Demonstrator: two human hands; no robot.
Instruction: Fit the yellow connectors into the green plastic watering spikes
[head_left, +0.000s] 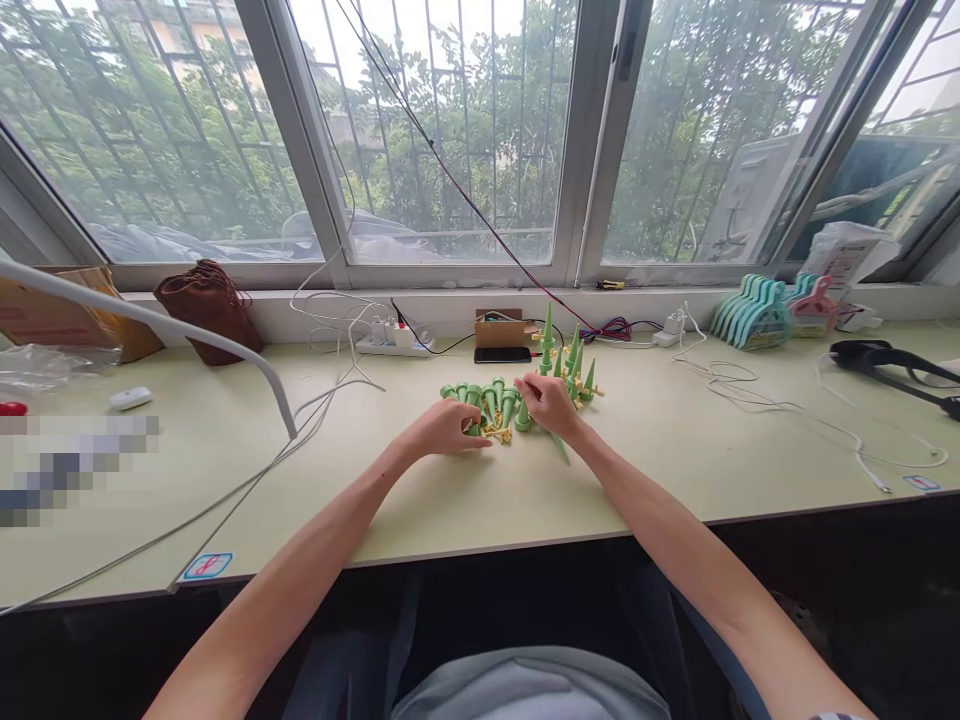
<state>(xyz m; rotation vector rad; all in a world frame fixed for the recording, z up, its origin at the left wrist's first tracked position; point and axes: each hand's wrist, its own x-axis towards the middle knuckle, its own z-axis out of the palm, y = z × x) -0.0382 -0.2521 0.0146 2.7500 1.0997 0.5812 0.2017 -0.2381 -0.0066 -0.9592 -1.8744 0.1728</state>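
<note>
Right hand [549,403] is beside green, sharply tapered, upward-pointing spikes [547,332].

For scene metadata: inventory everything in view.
spikes: many, green, mid-desk
small pieces: several, yellow, between hands
phone: one, black, behind spikes
cartons: two, brown, back
power strip: one, white, back
pouch: one, brown, left
hangers: several, teal and pink, right
cables: several, white and dark, throughout
strapped item: one, black, right
labels: two, blue-edged, front
desk: one, pale yellow, centre
window frames: several, grey, behind desk
left hand: one, bare, beside small pieces
right hand: one, bare, at spikes
</note>
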